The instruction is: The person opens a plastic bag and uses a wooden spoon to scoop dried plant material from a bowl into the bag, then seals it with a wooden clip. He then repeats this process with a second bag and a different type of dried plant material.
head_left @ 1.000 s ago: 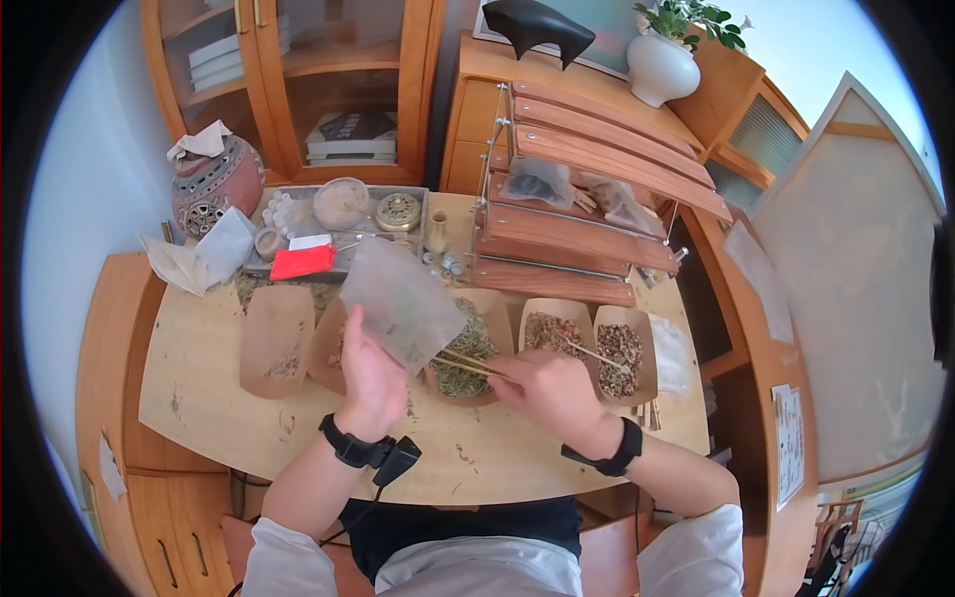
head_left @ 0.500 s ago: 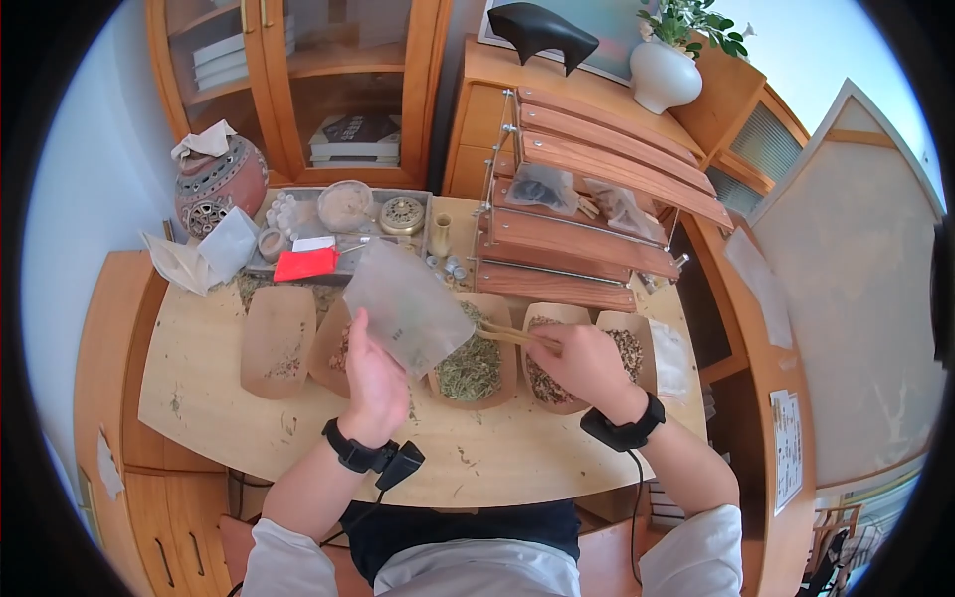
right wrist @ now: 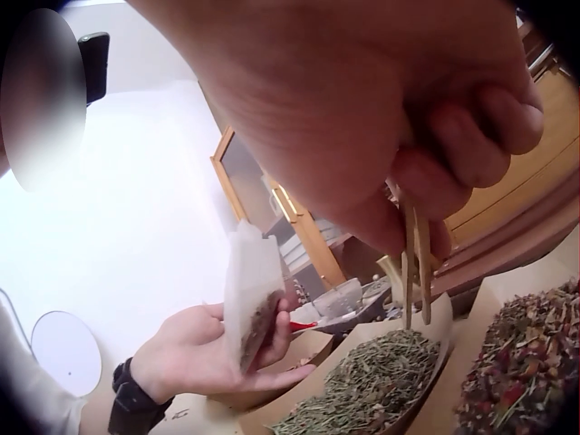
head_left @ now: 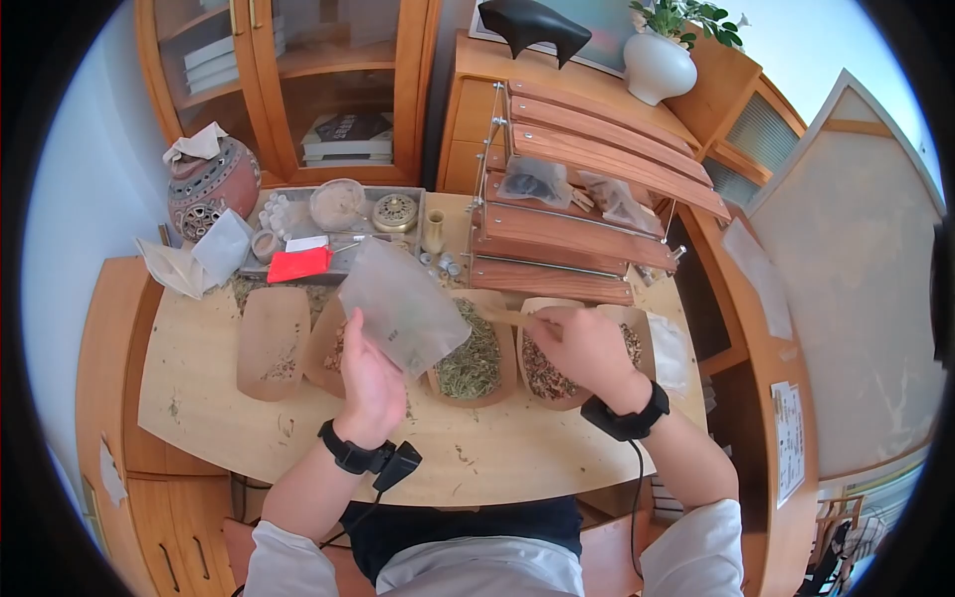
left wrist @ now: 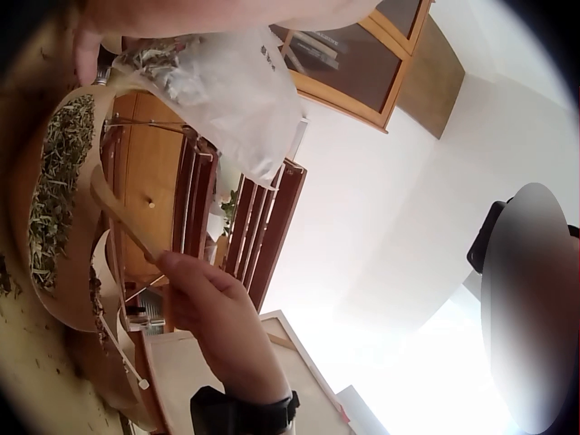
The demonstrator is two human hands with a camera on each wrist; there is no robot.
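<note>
A translucent pouch [head_left: 403,303] is gripped by the left hand [head_left: 371,383], thumb and fingers round its lower part; dark dried bits show inside the pouch [right wrist: 258,317] in the right wrist view. The right hand [head_left: 589,350] pinches wooden tweezers [right wrist: 417,267], whose tips point down above the paper tray of green dried herbs [right wrist: 367,385]. Below the right hand in the head view is a tray of reddish mixed bits [head_left: 545,376]. In the left wrist view the tweezers [left wrist: 127,217] are right of the green herbs [left wrist: 59,190].
A nearly bare paper tray [head_left: 273,343] stands at left. Behind are a grey tray [head_left: 343,261] with small jars, a red packet [head_left: 299,264], a brass vase [head_left: 434,231] and a slatted wooden rack [head_left: 557,234]. White sheets [head_left: 668,353] lie at right.
The right hand and tweezers have moved right and slightly up, from the green herbs beside the pouch to above the reddish tray. The left hand and pouch have stayed nearly still.
</note>
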